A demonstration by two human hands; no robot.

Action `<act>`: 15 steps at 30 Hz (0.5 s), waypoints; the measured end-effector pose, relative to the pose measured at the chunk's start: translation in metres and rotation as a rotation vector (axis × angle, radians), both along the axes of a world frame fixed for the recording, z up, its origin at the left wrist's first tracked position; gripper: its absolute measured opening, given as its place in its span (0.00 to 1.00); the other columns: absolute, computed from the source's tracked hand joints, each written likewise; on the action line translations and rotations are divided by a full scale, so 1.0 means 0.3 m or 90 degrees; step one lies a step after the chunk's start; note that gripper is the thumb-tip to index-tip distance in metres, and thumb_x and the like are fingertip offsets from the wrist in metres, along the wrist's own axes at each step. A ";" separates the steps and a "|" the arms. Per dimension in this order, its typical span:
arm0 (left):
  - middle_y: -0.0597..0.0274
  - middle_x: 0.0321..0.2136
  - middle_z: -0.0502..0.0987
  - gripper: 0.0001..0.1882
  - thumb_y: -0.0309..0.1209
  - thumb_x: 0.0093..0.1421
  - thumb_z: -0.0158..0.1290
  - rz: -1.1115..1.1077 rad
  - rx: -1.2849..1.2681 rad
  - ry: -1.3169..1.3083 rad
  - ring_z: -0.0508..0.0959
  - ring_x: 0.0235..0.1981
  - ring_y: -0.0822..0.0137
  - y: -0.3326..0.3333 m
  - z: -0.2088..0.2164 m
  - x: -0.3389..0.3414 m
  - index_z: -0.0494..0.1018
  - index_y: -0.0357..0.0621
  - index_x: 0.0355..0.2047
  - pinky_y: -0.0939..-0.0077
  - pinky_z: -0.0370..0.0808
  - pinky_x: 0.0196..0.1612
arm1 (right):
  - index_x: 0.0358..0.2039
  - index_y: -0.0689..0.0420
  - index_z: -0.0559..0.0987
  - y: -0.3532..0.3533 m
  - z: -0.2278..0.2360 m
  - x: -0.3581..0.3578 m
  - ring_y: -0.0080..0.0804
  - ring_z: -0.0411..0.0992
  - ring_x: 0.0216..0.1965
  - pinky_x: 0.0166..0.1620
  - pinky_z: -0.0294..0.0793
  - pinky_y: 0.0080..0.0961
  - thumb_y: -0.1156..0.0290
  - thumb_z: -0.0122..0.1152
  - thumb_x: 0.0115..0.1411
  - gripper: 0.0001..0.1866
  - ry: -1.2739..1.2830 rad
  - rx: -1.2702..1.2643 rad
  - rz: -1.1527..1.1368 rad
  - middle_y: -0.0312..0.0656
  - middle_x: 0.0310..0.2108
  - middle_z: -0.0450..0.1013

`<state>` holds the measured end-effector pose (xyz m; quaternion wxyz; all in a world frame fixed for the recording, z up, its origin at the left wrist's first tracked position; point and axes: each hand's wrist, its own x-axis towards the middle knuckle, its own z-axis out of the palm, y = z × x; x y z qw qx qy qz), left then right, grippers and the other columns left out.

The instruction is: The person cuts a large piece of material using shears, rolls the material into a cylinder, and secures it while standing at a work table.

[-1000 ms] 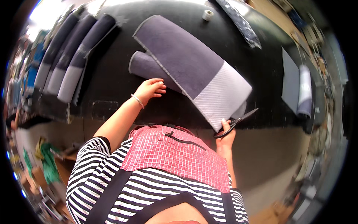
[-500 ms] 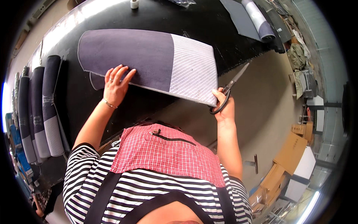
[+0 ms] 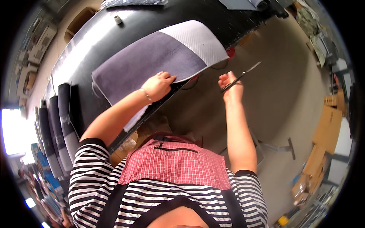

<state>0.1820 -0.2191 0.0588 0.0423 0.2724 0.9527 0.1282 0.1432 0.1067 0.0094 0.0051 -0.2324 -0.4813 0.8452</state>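
Note:
A dark purple-grey mat (image 3: 140,57) with a pale striped end lies aslant on the black table, apparently folded over. Bent fingers of my left hand (image 3: 159,86) close on its near edge, around the middle; the fingertips are partly hidden. A pale strip of material (image 3: 135,118) hangs below the table edge beneath my left forearm. Out over the floor, to the right of the mat and apart from it, my right hand (image 3: 232,88) is closed around a pair of scissors (image 3: 249,70). Their blades point up and to the right.
Rolled mats (image 3: 67,121) stand at the table's left end. A small spool (image 3: 118,19) sits on the black table (image 3: 91,45) at the far left. More rolled material (image 3: 259,4) lies at the far right. Cardboard boxes (image 3: 327,123) stand on the right.
The mat has turned, its striped end swinging away from me. My right hand has let go of the mat's corner and keeps the scissors. My left hand moved right along the edge and closed.

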 end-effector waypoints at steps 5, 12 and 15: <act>0.49 0.42 0.76 0.16 0.31 0.61 0.50 0.058 -0.013 -0.065 0.76 0.48 0.50 0.253 -0.280 -0.128 0.76 0.36 0.46 0.60 0.76 0.52 | 0.33 0.56 0.75 -0.140 -0.290 0.184 0.32 0.79 0.32 0.30 0.82 0.30 0.67 0.68 0.62 0.10 -0.118 -0.033 0.008 0.41 0.32 0.77; 0.46 0.44 0.75 0.22 0.37 0.61 0.53 0.006 -0.088 -0.092 0.76 0.47 0.47 0.359 -0.301 -0.124 0.75 0.35 0.51 0.61 0.76 0.51 | 0.31 0.54 0.73 -0.305 -0.485 0.221 0.23 0.75 0.28 0.32 0.74 0.22 0.71 0.68 0.62 0.10 -0.068 -0.287 0.001 0.33 0.26 0.73; 0.46 0.45 0.75 0.23 0.38 0.62 0.54 -0.126 -0.117 -0.234 0.77 0.48 0.48 0.321 -0.274 -0.253 0.74 0.39 0.54 0.61 0.76 0.51 | 0.31 0.53 0.73 -0.376 -0.519 0.195 0.20 0.72 0.27 0.31 0.71 0.19 0.76 0.70 0.59 0.11 -0.001 -0.287 -0.082 0.33 0.27 0.72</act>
